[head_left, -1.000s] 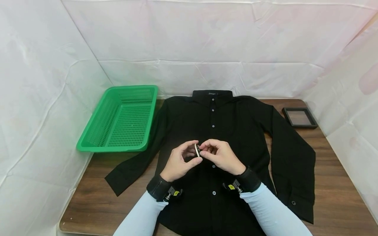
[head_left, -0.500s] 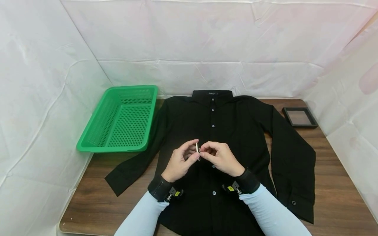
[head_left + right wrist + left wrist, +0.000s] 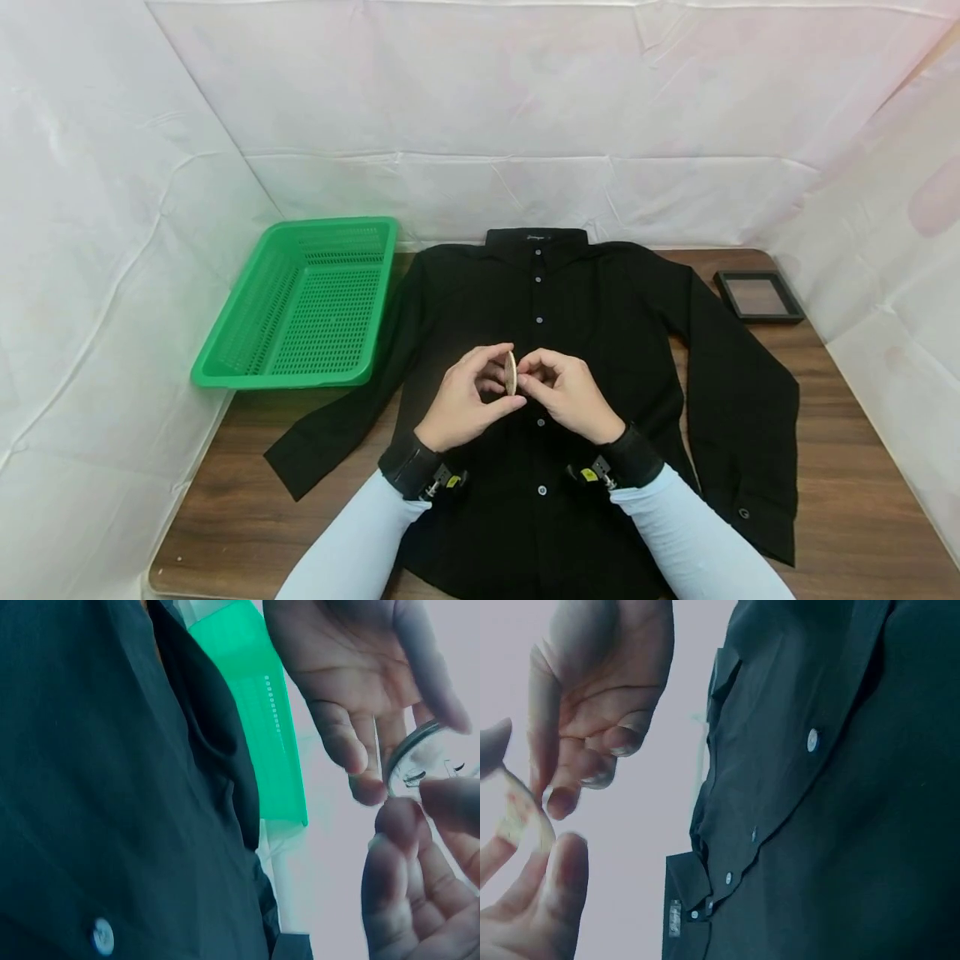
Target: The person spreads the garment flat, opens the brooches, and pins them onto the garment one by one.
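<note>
A round pin badge (image 3: 511, 373) is held on edge above the black shirt (image 3: 480, 300). My left hand (image 3: 468, 396) grips its rim between thumb and fingers. The badge's front (image 3: 519, 810) looks pale with reddish marks in the left wrist view. In the right wrist view, its metal-rimmed back (image 3: 424, 761) shows a small pin fitting (image 3: 414, 778). My right hand (image 3: 566, 396) has thumb and forefinger pinched at that fitting, which they partly hide. The shirt lies spread flat, front up, collar away from me, with a row of light buttons (image 3: 539, 320) down its middle.
A green perforated basket (image 3: 360, 358) stands at the back left, beside the shirt's left-hand sleeve. A small black frame-like tray (image 3: 772, 319) sits at the back right of the wooden table (image 3: 847, 467). White sheeting (image 3: 480, 100) hangs behind and at both sides.
The left hand has shifted slightly up and to the right. The badge has turned, so a little of its pale face shows. The right hand has stayed close to its back.
</note>
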Available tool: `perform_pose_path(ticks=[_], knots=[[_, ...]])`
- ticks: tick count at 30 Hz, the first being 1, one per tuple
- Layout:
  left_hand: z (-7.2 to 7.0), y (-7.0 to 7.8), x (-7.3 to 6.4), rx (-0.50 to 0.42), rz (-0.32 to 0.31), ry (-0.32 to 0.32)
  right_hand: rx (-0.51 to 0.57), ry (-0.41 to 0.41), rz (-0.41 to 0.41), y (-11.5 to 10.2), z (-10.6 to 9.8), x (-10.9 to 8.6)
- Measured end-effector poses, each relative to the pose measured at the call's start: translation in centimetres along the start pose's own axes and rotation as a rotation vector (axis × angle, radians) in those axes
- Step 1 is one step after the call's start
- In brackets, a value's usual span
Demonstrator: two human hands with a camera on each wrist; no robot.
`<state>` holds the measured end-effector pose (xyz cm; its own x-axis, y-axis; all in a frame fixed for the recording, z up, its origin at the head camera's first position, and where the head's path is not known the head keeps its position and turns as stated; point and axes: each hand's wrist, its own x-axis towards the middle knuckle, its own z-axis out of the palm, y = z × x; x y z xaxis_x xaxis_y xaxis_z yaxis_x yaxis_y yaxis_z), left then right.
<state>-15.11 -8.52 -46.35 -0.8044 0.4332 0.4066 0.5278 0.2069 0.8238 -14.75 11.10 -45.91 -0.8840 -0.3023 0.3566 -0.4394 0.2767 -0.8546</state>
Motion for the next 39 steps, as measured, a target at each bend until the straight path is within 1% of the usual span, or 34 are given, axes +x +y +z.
perform_pose_path(ticks=[2, 4, 6, 8, 13, 17, 20, 22, 26, 28, 33, 39], knots=[[0.0, -0.1, 0.8, 0.074, 0.012, 0.014, -0.025, 0.037, 0.052, 1.4, -0.5, 0.1], [0.0, -0.1, 1.7, 0.153, 0.026, 0.024, -0.053, 0.074, 0.110, 2.2, -1.3, 0.2], [-0.1, 0.0, 2.7, 0.225, 0.036, 0.020, -0.078, 0.106, 0.169, 2.8, -2.2, 0.4], [-0.2, 0.1, 3.8, 0.283, 0.045, 0.002, -0.104, 0.130, 0.222, 3.5, -3.1, 0.6], [-0.3, -0.2, 6.9, 0.356, 0.068, -0.055, -0.208, 0.186, 0.291, 4.8, -5.8, 1.8], [0.1, -0.6, 9.6, 0.389, 0.058, -0.095, -0.331, 0.233, 0.339, 5.5, -7.9, 3.2], [0.6, -0.7, 11.6, 0.405, 0.014, -0.128, -0.430, 0.264, 0.382, 6.3, -9.1, 4.4], [1.0, -0.8, 12.8, 0.411, -0.021, -0.150, -0.473, 0.283, 0.423, 6.8, -9.6, 5.2], [1.9, -1.3, 15.1, 0.421, -0.094, -0.191, -0.525, 0.297, 0.533, 7.9, -10.3, 6.7], [2.3, -1.6, 16.1, 0.425, -0.120, -0.203, -0.551, 0.296, 0.588, 8.3, -10.5, 7.4], [3.4, -3.1, 18.4, 0.422, -0.176, -0.222, -0.612, 0.290, 0.684, 9.2, -11.0, 8.7], [4.2, -5.7, 20.2, 0.390, -0.244, -0.196, -0.635, 0.274, 0.791, 10.2, -10.8, 10.0]])
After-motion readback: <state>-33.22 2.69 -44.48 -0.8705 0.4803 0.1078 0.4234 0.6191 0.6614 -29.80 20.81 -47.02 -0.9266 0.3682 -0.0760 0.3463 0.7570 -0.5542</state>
